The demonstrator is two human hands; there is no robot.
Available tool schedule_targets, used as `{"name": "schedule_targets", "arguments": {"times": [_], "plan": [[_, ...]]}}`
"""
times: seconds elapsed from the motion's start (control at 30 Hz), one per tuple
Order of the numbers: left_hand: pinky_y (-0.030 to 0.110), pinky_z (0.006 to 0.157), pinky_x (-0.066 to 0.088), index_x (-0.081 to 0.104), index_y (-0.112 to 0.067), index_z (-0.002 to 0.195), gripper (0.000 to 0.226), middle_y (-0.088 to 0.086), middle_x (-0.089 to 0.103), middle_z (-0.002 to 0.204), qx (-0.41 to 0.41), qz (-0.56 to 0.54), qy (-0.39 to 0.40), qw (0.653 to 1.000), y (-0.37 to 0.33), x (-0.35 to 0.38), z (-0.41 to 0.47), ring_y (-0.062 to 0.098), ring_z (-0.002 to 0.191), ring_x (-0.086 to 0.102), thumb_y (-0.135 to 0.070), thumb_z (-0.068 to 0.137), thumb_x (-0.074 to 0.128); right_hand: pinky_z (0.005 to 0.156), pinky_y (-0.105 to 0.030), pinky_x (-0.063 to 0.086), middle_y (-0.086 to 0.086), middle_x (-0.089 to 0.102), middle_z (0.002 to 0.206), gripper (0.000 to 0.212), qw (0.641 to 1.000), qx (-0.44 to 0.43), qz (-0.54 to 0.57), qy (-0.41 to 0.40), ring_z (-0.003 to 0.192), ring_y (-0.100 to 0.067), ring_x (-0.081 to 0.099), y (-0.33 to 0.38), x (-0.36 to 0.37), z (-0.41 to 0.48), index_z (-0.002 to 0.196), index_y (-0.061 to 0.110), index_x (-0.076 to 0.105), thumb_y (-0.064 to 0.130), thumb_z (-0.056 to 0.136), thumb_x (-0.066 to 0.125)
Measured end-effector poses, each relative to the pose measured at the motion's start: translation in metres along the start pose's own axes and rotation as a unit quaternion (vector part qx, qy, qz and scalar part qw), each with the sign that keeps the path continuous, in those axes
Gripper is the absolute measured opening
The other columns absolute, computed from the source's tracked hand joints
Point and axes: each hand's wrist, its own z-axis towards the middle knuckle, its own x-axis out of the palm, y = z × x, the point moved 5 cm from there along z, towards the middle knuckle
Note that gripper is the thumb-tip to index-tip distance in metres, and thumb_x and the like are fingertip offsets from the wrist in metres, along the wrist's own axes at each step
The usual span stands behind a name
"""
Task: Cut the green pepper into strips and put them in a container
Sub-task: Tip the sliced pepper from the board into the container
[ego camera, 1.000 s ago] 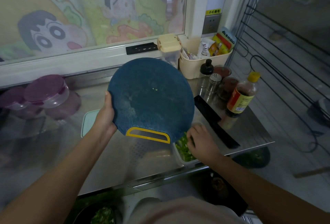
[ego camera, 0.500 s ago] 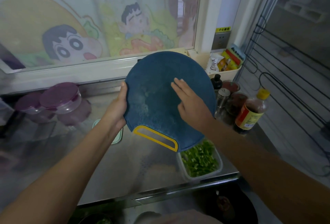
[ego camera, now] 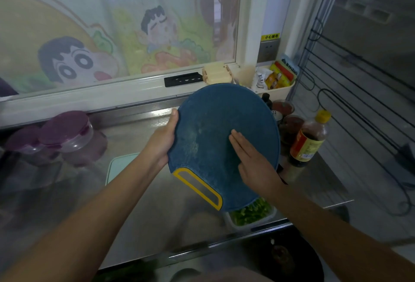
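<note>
Two hands work the tilted blue cutting board [ego camera: 211, 120]. Mid-frame, the left hand [ego camera: 161, 142] clamps its left rim. Further right, the right hand [ego camera: 251, 165] lies flat on its face, fingers straight. Below the board's lower edge, right of centre, the pepper strips [ego camera: 251, 212] fill the clear container [ego camera: 258, 225]. They are probably light, damp and clingy, so better swept than pinched.

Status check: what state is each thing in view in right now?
Clear plastic container: open, holds cut green pepper.
Round blue cutting board with yellow handle: lifted, tilted above the container.
Left hand: grips the board's left edge.
Right hand: flat, fingers straight on the board.
Brown sauce bottle, yellow cap: upright, capped.
</note>
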Motion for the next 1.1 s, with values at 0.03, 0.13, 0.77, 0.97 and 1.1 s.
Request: {"name": "schedule_targets", "arguments": {"times": [0.03,0.13,0.77,0.97,1.1], "plan": [[0.036,0.088,0.053,0.067,-0.018,0.111,0.059,0.005,0.071,0.108,-0.003,0.003,-0.002,1.0,0.0,0.001,0.001,0.019,0.099,0.068,-0.065,0.085,0.043,0.119,-0.024,0.01,0.01,-0.007,0.154,0.07,1.0,0.004,0.003,-0.001,0.144,-0.007,-0.002,-0.002,0.002,-0.005,0.148,0.016,0.003,0.0,0.09,0.038],[0.037,0.088,0.053,0.068,-0.018,0.106,0.056,0.005,0.071,0.107,-0.003,0.018,-0.009,1.0,-0.003,0.002,0.004,0.02,0.099,0.067,-0.064,0.085,0.045,0.117,-0.026,0.012,0.004,0.005,0.156,0.065,1.0,0.012,0.008,-0.018,0.143,-0.009,0.009,-0.008,0.007,-0.019,0.149,0.009,0.015,0.001,0.088,0.036],[0.03,0.08,0.053,0.067,-0.02,0.099,0.05,-0.001,0.071,0.099,0.038,0.043,-0.042,0.997,-0.04,-0.025,0.011,0.012,0.092,0.068,-0.062,0.088,0.042,0.065,-0.025,0.043,-0.008,0.07,0.088,0.019,0.981,0.173,0.043,0.072,0.081,-0.025,0.065,-0.054,0.03,-0.058,0.094,0.011,0.07,0.004,0.083,0.056],[0.022,0.061,0.056,0.065,-0.026,0.098,0.046,-0.008,0.074,0.087,0.017,-0.043,-0.071,0.996,-0.02,-0.037,0.01,0.005,0.077,0.07,-0.06,0.092,0.034,0.063,-0.025,0.039,-0.008,0.063,0.087,0.013,0.976,0.199,0.057,0.065,0.075,-0.015,0.056,-0.056,0.023,-0.055,0.087,0.004,0.067,-0.002,0.08,0.058],[0.028,0.06,0.055,0.066,-0.027,0.097,0.052,-0.006,0.074,0.085,-0.054,-0.126,-0.103,0.985,0.012,-0.045,0.003,0.01,0.078,0.071,-0.065,0.091,0.031,0.063,-0.021,0.031,-0.003,0.063,0.084,0.01,0.975,0.198,0.053,0.083,0.075,-0.01,0.053,-0.058,0.026,-0.055,0.087,0.011,0.07,0.016,0.086,0.062]]}}
